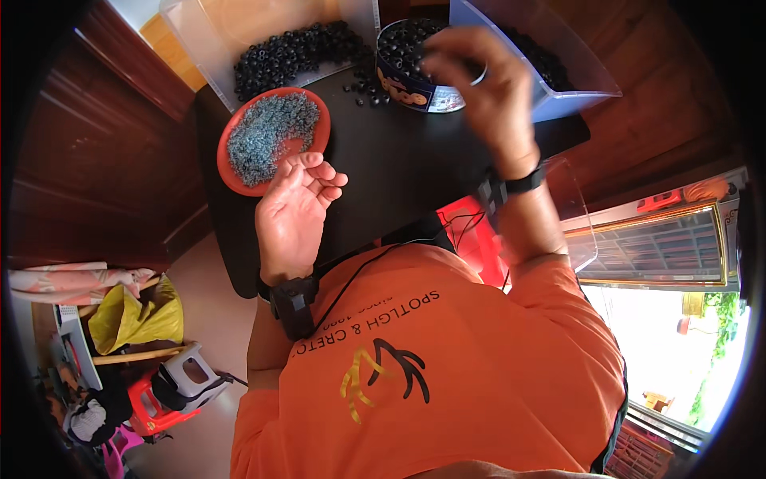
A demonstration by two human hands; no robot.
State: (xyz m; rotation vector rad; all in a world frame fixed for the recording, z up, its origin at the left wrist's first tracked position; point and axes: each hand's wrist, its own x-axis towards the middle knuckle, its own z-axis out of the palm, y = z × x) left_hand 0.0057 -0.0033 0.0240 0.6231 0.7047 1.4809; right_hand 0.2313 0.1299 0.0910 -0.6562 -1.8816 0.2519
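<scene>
On the black table (399, 168), two clear plastic bins stand at the far edge. The far-left bin (263, 40) holds many black rings, so much work seems left. The far-right bin (558, 72) also has some. Between them stands a round tin (411, 76), nearly full of rings. A red dish (271, 140) of small grey screws lies left. The right hand (487, 88) hovers over the tin, fingers bent; whether it pinches something, I cannot tell. The left hand (295, 211) rests half-spread, palm up, beside the dish, empty.
</scene>
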